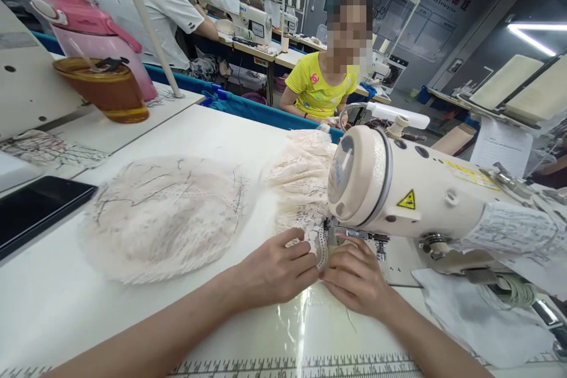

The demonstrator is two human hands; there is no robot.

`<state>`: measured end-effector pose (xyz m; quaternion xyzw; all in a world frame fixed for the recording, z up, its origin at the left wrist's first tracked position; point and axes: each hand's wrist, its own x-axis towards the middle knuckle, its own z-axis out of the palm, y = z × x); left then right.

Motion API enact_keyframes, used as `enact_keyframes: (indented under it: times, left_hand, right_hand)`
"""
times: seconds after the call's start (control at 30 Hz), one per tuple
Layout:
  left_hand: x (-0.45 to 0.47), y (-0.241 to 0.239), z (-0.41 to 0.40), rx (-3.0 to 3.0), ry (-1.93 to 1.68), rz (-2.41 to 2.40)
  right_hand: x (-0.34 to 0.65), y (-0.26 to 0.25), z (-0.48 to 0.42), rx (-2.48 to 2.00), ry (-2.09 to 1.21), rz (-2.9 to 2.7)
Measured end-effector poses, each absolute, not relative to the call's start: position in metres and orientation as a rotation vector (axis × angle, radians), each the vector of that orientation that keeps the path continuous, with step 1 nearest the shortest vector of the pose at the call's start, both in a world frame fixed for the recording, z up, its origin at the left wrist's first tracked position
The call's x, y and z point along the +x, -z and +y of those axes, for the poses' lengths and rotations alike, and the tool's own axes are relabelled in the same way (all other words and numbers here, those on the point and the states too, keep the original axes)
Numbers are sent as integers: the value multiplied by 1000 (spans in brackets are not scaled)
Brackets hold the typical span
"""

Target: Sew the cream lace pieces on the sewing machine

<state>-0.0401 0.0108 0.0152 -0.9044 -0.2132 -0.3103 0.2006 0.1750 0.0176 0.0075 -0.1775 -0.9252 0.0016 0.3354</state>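
Note:
My left hand [281, 269] is closed at the left of the sewing machine's needle area, its curled fingers pinching the edge of gathered lace fabric [301, 174]. My right hand [354, 274] is closed on a scalloped lace trim [323, 245] at the presser foot, its fingertips partly hidden under the head of the cream sewing machine [407, 177]. The two hands almost meet just in front of the needle. Beyond them the ruffled cream fabric spreads away to the machine's left. A round, sheer lace piece [168, 218] with dark threads lies flat on the table left of my hands.
A black phone [39, 209] lies at the left edge. A cup of brown drink [110, 91] and a pink bottle [88, 35] stand behind it. White cloth [482, 313] lies at right, and a ruler strip [283, 366] runs along the front. People sit at other machines beyond.

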Motion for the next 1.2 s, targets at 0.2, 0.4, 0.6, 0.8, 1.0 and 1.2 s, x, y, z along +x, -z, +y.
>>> enact_keyframes:
  times: [0.2,0.4,0.6,0.8,1.0,1.2]
  left_hand:
    - [-39,-14,10,-2528,894,-543]
    - [-39,-13,9,-2543,884,-525]
    - [-40,-15,10,-2556,869,-517]
    - [-40,-16,9,-2567,848,-502]
    - [-40,-16,13,-2542,872,-484]
    - [-38,-18,15,-2559,842,-422]
  right_hand:
    - [174,-8,19,-406,35,-2395]
    - [174,-12,18,-391,43,-2407]
    - [175,-11,18,-399,50,-2419]
    - [175,-10,19,-379,59,-2379]
    - [176,-10,22,-350,100,-2348]
    - [179,-7,26,-412,90,-2411]
